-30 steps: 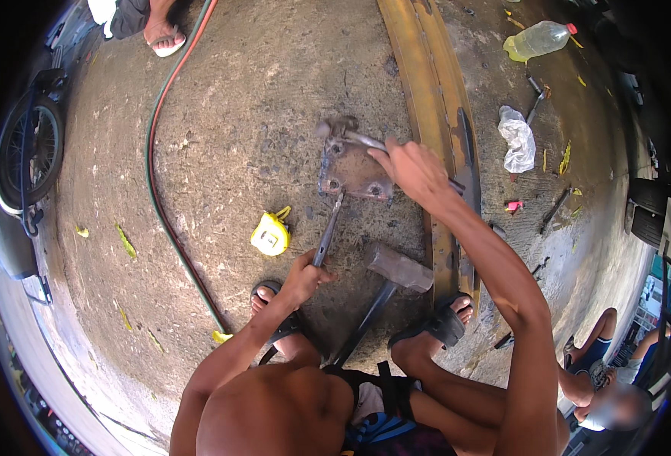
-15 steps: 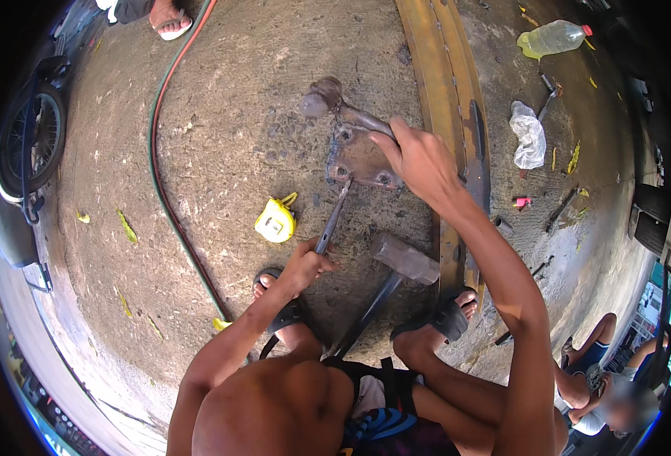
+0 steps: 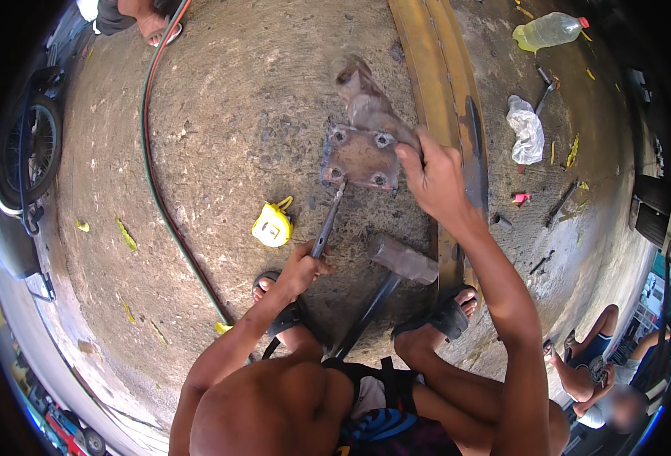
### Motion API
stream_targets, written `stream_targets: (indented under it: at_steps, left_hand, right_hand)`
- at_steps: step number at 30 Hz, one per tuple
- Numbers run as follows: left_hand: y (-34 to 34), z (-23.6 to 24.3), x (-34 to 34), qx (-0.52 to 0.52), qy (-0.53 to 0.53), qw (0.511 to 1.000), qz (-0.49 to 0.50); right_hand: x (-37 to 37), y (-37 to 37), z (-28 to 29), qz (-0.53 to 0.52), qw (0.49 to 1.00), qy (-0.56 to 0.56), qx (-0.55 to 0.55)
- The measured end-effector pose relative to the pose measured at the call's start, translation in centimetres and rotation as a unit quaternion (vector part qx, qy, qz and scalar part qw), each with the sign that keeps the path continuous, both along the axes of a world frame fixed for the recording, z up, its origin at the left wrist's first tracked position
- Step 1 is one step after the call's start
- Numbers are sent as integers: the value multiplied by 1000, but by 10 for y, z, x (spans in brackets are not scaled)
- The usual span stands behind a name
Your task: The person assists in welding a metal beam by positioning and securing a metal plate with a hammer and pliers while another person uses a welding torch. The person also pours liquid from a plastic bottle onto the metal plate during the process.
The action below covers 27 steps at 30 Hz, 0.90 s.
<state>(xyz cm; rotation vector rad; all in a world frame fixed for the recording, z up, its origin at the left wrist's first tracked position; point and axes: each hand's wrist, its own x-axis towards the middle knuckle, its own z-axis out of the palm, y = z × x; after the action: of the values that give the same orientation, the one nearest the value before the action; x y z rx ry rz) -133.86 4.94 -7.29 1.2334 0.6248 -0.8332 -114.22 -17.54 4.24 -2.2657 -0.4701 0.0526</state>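
Observation:
My right hand (image 3: 436, 176) grips a hammer (image 3: 375, 106) with a rounded metal head; its head and handle are smeared by motion above the far side of a rusty square steel plate (image 3: 360, 156). Holes with rough edges sit at the plate's corners, and it lies flat on the concrete. Closed around a long, slim grey metal tool (image 3: 326, 228), my left hand (image 3: 305, 267) keeps the tool's narrow tip at the plate's near left corner. Whether the tip clamps the plate or just touches it, I cannot tell.
Between my feet lies a sledgehammer (image 3: 404, 260); a yellow tape measure (image 3: 272, 225) is left of it. A rusty steel beam (image 3: 443, 91) runs along the right. Beyond are a bottle (image 3: 550, 33) and white plastic bag (image 3: 525, 129). A hose (image 3: 151, 152) crosses the left. Other people are nearby.
The hammer's head has swung to the right and away from me, uncovering the plate's far right hole. My right hand has shifted slightly nearer. The left hand's tool stays at the plate's corner.

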Motion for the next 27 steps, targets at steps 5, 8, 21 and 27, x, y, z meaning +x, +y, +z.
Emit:
stream_targets:
  at_steps: [5, 8, 21, 27]
  left_hand:
    - [-3, -4, 3, 9, -15, 999, -28]
    - [-5, 2, 4, -1, 23, 999, 23]
    - [2, 7, 7, 5, 21, 999, -24]
    - [-2, 2, 3, 166, -178, 968, -62]
  right_hand:
    - [22, -28, -49, 111, 958, 43, -262]
    - [33, -24, -47, 59, 959, 106, -255]
    - [-61, -89, 7, -99, 968, 217, -79]
    - [-95, -108, -3, -29, 931, 295, -213]
